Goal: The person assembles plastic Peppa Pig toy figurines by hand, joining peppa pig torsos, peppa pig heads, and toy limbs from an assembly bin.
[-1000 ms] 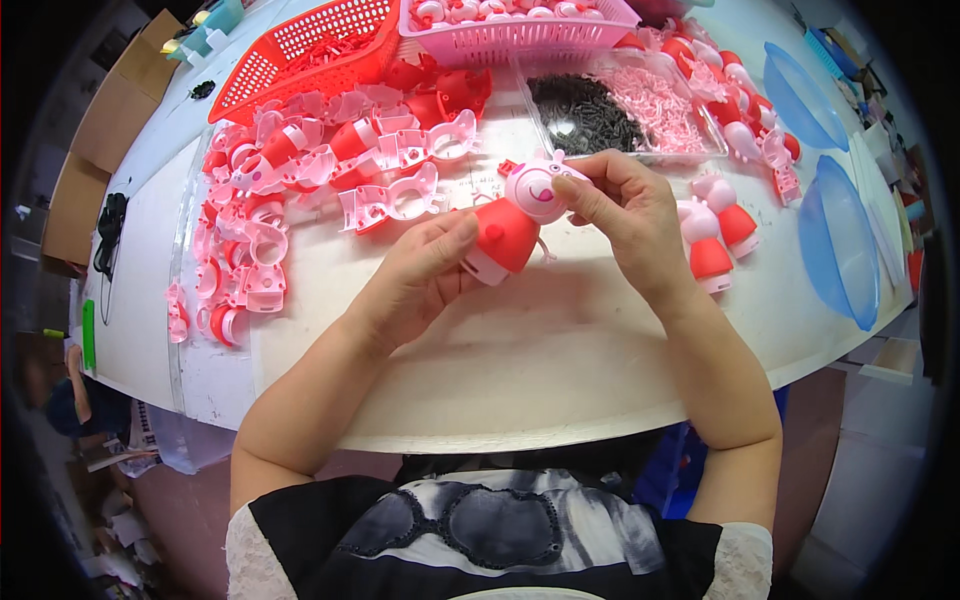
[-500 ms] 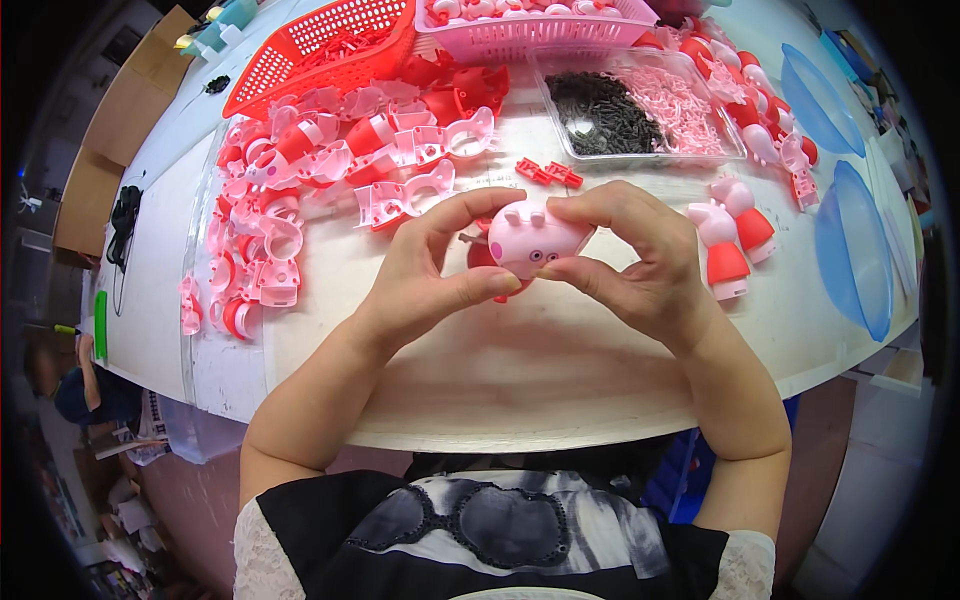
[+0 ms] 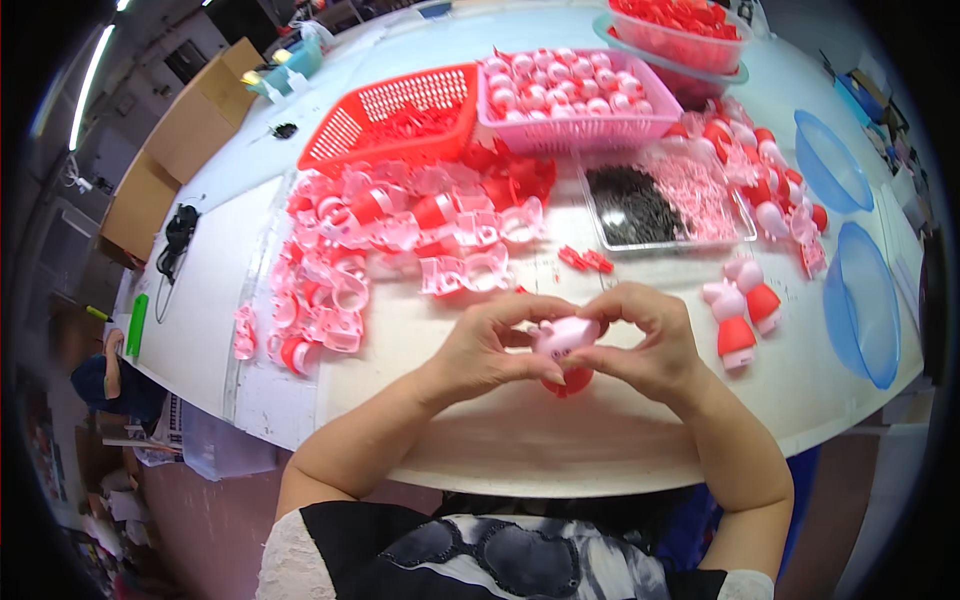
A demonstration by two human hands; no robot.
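Both hands hold a pink pig toy (image 3: pixel 562 338) over the near part of the table. Its head with small ears and eyes shows on top, and a red part hangs below. My left hand (image 3: pixel 485 345) is closed on its left side, thumb in front and fingers behind. With thumb and forefinger, my right hand (image 3: pixel 650 345) pinches the head from the right. The toy's back and some fingertips are hidden. Beyond my hands lie small red plastic pieces (image 3: pixel 586 260). To the right rest two pig figures with red bodies (image 3: pixel 735 335).
Pink and red shell parts (image 3: pixel 325 285) spread in a heap at the left. Behind them stand a red basket (image 3: pixel 330 140) and a pink basket (image 3: pixel 590 130) of pig heads. A clear tray (image 3: pixel 625 245) holds black and pink pieces. Blue bowls (image 3: pixel 858 310) lie at the right.
The view has swung, showing more of the table's far side. Between my hands the toy has tilted, and more of its red part shows beneath the head.
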